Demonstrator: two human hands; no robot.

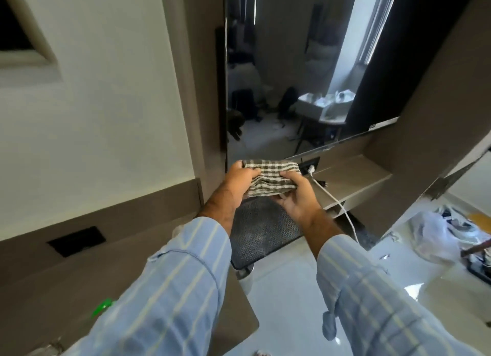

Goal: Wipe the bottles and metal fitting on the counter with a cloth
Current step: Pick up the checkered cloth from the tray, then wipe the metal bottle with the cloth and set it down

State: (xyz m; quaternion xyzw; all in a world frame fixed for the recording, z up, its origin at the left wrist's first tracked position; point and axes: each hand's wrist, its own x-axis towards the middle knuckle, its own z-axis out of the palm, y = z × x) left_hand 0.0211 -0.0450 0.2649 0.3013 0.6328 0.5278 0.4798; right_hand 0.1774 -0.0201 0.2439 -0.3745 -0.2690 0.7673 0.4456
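A checked grey-and-white cloth (269,177) is bunched between both my hands, held up in front of me above a chair seat. My left hand (240,176) grips its left side with the thumb on top. My right hand (296,193) holds its right side from below, fingers curled over the folds. A green-capped thing (102,306) shows on the brown counter (66,276) at lower left, mostly hidden by my left sleeve. I cannot make out any metal fitting.
A black mesh chair seat (261,230) stands under my hands. A large dark screen (287,71) hangs ahead above a shelf (353,177). A white cable (337,201) trails off the shelf. Bags and clutter (441,233) lie on the floor at right. A black slot (77,240) sits in the counter.
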